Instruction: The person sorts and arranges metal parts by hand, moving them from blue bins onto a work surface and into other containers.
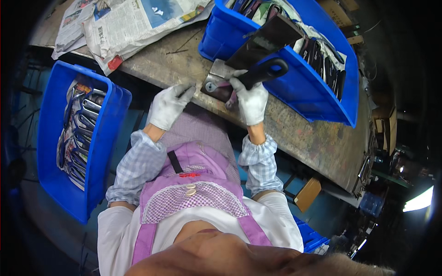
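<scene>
Your left hand [170, 106] is at the worktop's [317, 142] near edge, fingers loosely curled; I can't tell whether they pinch anything. Your right hand [253, 101] pinches the black-handled tool [263, 74] by the metal block [222, 69], just inside that edge. You seem to be positioning it; the next move calls for steadiness. Beyond, rightward, stands a blue bin [294, 97].

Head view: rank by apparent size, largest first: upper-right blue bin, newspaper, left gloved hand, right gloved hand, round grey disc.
1. Upper-right blue bin (cut off by the frame)
2. Newspaper
3. Left gloved hand and right gloved hand: too alike to rank
4. Round grey disc
</scene>
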### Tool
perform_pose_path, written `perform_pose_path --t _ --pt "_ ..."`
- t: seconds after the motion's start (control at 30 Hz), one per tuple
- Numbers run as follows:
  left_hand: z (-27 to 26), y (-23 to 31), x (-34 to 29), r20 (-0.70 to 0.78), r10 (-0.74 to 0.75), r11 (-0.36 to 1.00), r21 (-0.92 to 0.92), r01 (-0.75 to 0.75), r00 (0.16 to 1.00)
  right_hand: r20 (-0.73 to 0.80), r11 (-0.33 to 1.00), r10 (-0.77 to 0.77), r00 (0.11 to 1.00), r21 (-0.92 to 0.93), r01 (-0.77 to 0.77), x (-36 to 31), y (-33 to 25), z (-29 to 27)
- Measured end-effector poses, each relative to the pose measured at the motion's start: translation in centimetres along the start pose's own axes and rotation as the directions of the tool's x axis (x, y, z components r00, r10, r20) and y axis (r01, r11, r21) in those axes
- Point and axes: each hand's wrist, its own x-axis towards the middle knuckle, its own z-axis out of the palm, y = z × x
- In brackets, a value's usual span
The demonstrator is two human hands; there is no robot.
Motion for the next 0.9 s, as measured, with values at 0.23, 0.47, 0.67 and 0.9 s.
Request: perform_pose_path --t 0.23,0.47,0.67,0.9 --pt "0.4 -0.4 1.0 0.060 0.389 0.812 0.450 -0.372 0.919 -0.061 0.847 -0.386 0.920 -0.418 0.328 1.8 1.5 1.0" --pt "2.4 0.9 1.9 -0.026 0.300 0.922 0.265 -0.283 0.953 0.011 0.940 -0.242 0.970 -0.247 0.237 2.6 1.3 0.0" --pt "3.7 2.9 3.4 0.061 -0.244 0.941 0.255 0.221 0.968 -0.052 0.996 -0.024 0.998 -0.090 0.019 -1.1 6.4 -3.5" --pt "2.6 3.9 3.3 0.027 -0.201 0.940 0.287 0.185 0.979 -0.060 0.990 -0.122 0.991 -0.083 0.117 1.2 5.2 -1.8"
